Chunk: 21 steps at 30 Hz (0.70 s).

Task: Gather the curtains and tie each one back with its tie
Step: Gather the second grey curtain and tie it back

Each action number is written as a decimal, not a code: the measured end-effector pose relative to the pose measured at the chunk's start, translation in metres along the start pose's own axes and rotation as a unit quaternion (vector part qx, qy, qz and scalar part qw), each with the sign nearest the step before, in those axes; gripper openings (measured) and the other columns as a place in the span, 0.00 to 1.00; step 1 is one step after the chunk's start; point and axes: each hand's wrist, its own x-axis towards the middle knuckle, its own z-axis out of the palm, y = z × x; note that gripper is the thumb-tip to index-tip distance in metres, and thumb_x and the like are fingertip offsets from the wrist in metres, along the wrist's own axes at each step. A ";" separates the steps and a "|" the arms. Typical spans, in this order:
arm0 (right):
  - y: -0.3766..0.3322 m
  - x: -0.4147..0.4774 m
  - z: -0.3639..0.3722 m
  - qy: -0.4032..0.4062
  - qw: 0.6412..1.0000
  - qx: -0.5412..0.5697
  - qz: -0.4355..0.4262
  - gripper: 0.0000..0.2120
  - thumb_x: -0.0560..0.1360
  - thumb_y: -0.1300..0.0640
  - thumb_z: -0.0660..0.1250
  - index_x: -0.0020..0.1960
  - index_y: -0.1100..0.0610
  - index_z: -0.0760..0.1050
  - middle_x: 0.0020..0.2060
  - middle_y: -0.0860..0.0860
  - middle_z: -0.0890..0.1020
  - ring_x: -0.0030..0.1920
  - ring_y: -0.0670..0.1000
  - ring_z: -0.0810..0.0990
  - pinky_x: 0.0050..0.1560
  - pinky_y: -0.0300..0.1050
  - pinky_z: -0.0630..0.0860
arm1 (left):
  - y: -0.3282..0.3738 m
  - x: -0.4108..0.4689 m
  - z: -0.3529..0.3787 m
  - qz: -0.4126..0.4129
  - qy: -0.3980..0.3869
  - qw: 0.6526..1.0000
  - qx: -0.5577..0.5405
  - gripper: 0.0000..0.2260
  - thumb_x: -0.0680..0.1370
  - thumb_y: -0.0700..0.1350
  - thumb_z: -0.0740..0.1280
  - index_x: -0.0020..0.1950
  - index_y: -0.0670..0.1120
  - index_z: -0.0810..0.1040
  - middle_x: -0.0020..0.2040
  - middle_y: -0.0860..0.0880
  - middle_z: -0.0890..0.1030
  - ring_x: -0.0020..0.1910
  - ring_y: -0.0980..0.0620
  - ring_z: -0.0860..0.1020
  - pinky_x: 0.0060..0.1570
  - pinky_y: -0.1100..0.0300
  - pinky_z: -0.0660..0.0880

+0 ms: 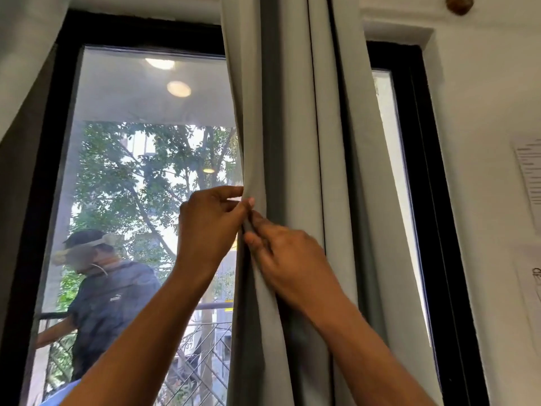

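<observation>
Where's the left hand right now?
Head view, centre-left: the left hand pinches the left edge of the grey curtain, in front of the window glass. The right hand grips the same edge just below and to its right.

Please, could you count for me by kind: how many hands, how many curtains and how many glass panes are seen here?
Hands: 2, left hand and right hand, both pinching the middle curtain.
Curtains: 2, middle curtain and left curtain at the edge.
Glass panes: 2, wide pane and narrow pane.
Total: 6.
</observation>
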 end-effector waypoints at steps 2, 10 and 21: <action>0.014 0.010 -0.011 0.088 0.995 0.003 0.041 0.22 0.80 0.46 0.56 0.69 0.55 0.69 0.65 0.53 0.76 0.64 0.53 0.74 0.63 0.45 0.69 | 0.003 0.004 0.006 0.022 0.005 0.996 0.091 0.07 0.72 0.47 0.74 0.49 0.50 0.86 0.40 0.48 0.86 0.44 0.52 0.84 0.49 0.55 0.79; 0.041 0.056 -0.031 0.082 0.967 -0.122 0.209 0.31 0.77 0.50 0.65 0.73 0.61 0.57 0.64 0.58 0.73 0.61 0.58 0.74 0.54 0.48 0.73 | -0.002 -0.005 0.029 0.041 0.039 0.991 0.123 0.04 0.73 0.48 0.73 0.44 0.48 0.85 0.40 0.50 0.86 0.43 0.50 0.84 0.49 0.52 0.78; 0.006 0.019 -0.062 0.163 0.973 -0.100 0.130 0.12 0.77 0.56 0.63 0.59 0.56 0.76 0.51 0.53 0.82 0.48 0.53 0.80 0.42 0.38 0.66 | 0.035 -0.016 0.021 0.094 0.062 0.985 0.134 0.04 0.72 0.50 0.72 0.43 0.52 0.85 0.39 0.56 0.85 0.42 0.55 0.83 0.47 0.58 0.77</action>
